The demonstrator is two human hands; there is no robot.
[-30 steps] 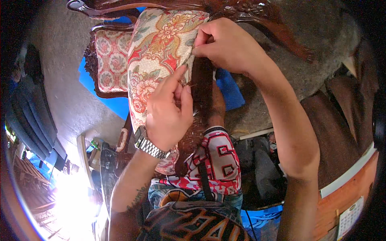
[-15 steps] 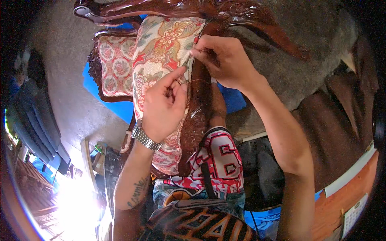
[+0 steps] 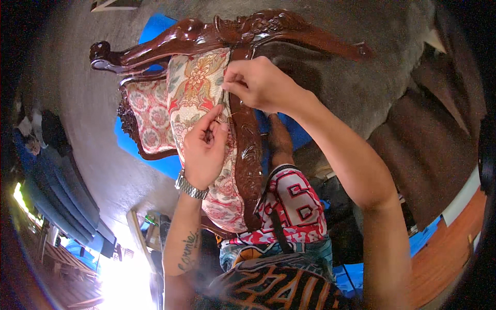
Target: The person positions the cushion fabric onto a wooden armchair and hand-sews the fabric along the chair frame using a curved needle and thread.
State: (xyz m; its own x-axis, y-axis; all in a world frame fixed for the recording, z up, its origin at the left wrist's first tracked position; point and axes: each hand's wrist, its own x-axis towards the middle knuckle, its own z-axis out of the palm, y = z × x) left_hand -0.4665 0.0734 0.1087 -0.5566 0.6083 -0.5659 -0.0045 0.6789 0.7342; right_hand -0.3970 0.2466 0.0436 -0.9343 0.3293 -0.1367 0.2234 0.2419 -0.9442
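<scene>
A carved, dark glossy wooden chair lies on its side, its seat cushion (image 3: 194, 77) covered in floral fabric. My left hand (image 3: 205, 150) rests over the cushion, its index finger reaching to the fabric edge beside the carved wooden rail (image 3: 248, 150). Its other fingers curl toward the thumb, and what they hold is hidden. Higher on the same edge, my right hand (image 3: 258, 82) pinches with thumb and fingers at the seam; the small thing between them cannot be made out. A thin thread (image 3: 236, 112) shows between the two hands, right of the left thumb.
The chair's patterned backrest (image 3: 149, 116) lies left of the seat, over a blue sheet (image 3: 157, 164). A curved wooden leg (image 3: 181, 44) spans the far side. Brown cloth (image 3: 413, 150) is heaped at right, and dark blue fabric (image 3: 62, 181) hangs at left.
The view has shifted, so the chair's far leg shows more fully. Both hands keep nearly the same places along the fabric edge.
</scene>
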